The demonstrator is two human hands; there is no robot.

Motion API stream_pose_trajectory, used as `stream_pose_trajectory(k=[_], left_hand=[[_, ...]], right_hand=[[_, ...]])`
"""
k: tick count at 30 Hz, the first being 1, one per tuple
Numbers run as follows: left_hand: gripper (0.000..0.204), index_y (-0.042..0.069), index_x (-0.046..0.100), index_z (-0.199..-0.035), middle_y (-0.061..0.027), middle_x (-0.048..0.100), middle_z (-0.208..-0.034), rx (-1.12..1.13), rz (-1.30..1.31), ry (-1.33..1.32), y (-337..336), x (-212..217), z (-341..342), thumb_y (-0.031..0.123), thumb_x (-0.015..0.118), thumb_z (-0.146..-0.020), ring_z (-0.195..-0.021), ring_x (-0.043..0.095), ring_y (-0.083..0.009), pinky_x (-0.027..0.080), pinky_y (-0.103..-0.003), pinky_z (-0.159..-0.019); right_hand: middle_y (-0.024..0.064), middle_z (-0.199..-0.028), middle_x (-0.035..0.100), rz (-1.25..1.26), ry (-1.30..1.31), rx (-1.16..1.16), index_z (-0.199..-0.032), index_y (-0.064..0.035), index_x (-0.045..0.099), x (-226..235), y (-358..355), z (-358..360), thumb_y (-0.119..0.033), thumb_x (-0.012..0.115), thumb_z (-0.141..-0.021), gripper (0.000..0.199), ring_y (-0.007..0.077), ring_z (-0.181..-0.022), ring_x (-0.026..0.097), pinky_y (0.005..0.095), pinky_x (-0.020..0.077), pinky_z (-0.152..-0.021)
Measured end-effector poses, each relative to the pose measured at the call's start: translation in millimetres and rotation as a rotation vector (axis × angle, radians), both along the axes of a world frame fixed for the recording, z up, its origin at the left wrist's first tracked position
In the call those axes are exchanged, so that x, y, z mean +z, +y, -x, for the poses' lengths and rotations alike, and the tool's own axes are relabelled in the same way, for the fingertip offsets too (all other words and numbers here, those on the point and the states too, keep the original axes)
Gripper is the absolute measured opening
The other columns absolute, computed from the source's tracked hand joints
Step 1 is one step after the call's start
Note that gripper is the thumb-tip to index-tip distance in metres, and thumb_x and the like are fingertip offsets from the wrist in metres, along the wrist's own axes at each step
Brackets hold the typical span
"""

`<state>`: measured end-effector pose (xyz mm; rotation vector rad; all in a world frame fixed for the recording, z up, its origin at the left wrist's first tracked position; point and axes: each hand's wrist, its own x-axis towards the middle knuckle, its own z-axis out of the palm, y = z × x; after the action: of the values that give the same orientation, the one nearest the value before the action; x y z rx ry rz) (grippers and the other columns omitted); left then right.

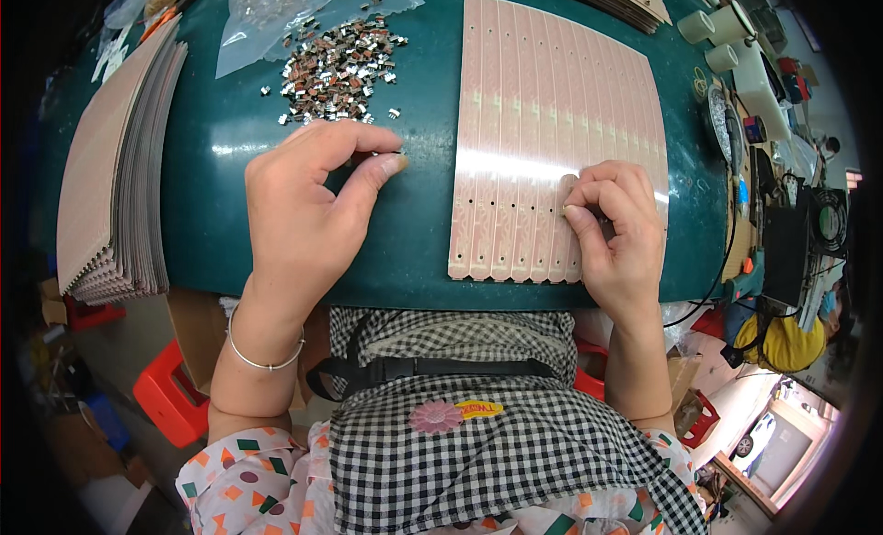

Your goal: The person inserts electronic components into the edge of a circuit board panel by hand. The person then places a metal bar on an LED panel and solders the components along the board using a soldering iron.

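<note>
My left hand (317, 190) hovers above the green table, thumb and forefinger pinched together; what sits between the tips, if anything, is too small to make out. Just beyond it lies a loose heap of small silver-and-brown electronic parts (340, 70). To the right, a pale pink panel of long, narrow circuit board strips (515, 103) lies flat, with small dark holes along its near end. My right hand (621, 227) is over the right part of this panel, fingers curled and the thumb meeting the forefinger; the fingers hide whatever they pinch.
A tall stack of similar panels (120, 167) stands at the table's left edge. A clear plastic bag (267, 24) lies behind the parts heap. More panels (612, 1) are stacked at the back right, near white cups (696, 27) and a black cable. Red stools (170, 397) stand below.
</note>
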<state>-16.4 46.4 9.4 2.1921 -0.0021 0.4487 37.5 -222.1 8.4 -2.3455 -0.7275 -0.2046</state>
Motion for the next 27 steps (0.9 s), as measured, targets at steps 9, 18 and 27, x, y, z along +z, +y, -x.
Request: stream_pose_trajectory(k=[9,18,27], left_hand=[[0.01,-0.005,0.072,-0.095,-0.0106,0.074,-0.089,-0.12,0.323,0.127,-22,18,10,-0.006,0.069,-0.085,-0.08,0.068,-0.0145,0.054,-0.025,-0.075],[0.014,-0.005,0.065,-0.095,-0.0118,0.072,-0.085,-0.081,0.831,0.302,-45,-2,28,-0.006,0.072,-0.082,-0.075,0.068,-0.0147,0.056,-0.026,-0.07],[0.018,-0.005,0.062,-0.094,-0.0141,0.071,-0.084,-0.226,1.017,0.375,-59,-17,29,-0.007,0.076,-0.082,-0.072,0.07,-0.017,0.06,-0.028,-0.068]], right_hand=[[0.0119,-0.082,0.061,0.055,-0.081,0.025,-0.075,-0.0026,0.063,12,-1,-2,0.003,0.07,-0.068,0.012,0.0322,-0.086,0.057,0.0408,0.0475,-0.076],[0.0117,-0.092,0.062,-0.292,0.088,0.139,-0.089,-0.0033,0.065,17,2,12,-0.005,0.073,-0.073,0.018,0.0329,-0.097,0.058,0.0411,0.0481,-0.085],[0.0082,-0.094,0.067,-0.542,0.29,0.31,-0.091,-0.0029,0.069,22,12,28,-0.005,0.075,-0.08,0.012,0.0273,-0.093,0.063,0.0382,0.0498,-0.084]])
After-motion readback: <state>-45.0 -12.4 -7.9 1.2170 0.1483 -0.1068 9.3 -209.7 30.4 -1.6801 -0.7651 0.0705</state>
